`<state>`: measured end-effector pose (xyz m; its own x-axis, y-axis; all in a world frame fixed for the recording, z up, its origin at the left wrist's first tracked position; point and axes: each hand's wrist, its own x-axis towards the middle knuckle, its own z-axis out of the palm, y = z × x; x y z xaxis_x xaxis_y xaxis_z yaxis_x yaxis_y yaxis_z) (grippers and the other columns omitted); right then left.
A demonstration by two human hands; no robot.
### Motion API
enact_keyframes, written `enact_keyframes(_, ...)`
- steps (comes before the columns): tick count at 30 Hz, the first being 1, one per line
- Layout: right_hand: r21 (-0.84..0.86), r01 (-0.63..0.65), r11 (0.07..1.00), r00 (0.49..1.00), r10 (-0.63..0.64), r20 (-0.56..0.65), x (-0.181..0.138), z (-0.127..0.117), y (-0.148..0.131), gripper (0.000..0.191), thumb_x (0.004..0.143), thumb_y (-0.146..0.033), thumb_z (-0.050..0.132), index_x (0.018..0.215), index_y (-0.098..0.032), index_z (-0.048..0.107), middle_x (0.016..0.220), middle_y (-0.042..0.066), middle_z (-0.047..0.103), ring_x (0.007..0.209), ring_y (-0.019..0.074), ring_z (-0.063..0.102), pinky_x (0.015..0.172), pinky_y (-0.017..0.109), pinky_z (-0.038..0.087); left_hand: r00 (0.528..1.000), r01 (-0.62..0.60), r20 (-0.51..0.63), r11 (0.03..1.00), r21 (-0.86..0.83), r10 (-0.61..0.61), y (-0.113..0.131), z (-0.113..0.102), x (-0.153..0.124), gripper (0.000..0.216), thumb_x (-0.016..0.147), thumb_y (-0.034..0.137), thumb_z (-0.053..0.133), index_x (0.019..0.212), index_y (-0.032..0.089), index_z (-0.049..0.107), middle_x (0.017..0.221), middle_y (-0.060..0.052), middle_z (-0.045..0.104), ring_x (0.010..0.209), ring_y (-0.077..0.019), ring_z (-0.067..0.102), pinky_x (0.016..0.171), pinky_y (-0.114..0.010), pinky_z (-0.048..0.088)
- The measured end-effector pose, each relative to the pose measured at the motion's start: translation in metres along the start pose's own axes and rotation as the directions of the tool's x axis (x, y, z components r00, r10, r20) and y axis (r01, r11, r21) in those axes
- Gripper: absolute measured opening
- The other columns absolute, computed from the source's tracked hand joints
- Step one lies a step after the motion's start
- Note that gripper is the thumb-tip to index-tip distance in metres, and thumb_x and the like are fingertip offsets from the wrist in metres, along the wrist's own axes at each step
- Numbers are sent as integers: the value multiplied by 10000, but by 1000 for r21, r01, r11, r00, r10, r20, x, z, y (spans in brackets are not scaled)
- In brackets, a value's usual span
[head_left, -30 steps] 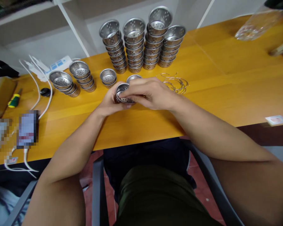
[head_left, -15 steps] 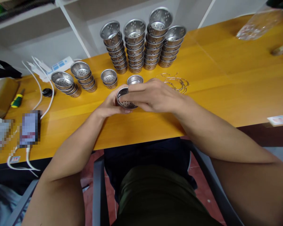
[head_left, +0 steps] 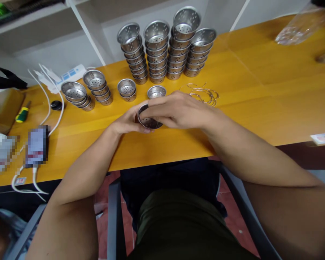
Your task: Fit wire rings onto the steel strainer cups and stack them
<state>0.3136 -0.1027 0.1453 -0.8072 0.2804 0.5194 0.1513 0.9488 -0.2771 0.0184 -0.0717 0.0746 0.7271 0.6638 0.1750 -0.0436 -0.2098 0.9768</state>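
Both hands meet over the orange table (head_left: 260, 104) on one small perforated metal cup (head_left: 148, 122). My left hand (head_left: 127, 122) cradles the cup from the left and below. My right hand (head_left: 178, 110) reaches over it from the right, fingers pressed on its rim. A single cup (head_left: 156, 91) stands just behind my hands. A heap of thin wire rings (head_left: 203, 94) lies right behind my right hand.
Tall stacks of the same cups (head_left: 165, 50) stand at the back. Shorter stacks (head_left: 96, 85) and a low pair of cups (head_left: 126, 89) sit to the left. White cables (head_left: 47, 108), a screwdriver (head_left: 22, 114) and a phone (head_left: 37, 146) lie far left. A clear bag (head_left: 300, 27) lies far right.
The cup has been turned a little in my hands and shifted slightly right; my right fingers have slid along its rim. The stacks have not moved.
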Motion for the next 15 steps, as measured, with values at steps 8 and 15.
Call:
enact_keyframes(8,304,-31,952,894,162,-417,1,21,15,383,1392,-565,636,1527,-285,860,1212,61,905,1024,226,867,950,374,716,992,-48,-115,997,63,55,-4,7,2,1148,627,785,1286,1544,263,834,1316,-118,898,1378,-449,898,1249,-619,760)
enact_keyframes(15,550,-30,835,685,417,-597,14,46,38,517,1234,-808,871,1407,-337,748,802,-40,699,695,186,712,655,359,620,942,-178,-252,966,190,223,-20,-1,12,1034,820,729,1249,1617,333,724,1480,-90,841,1374,-363,877,1202,-577,766)
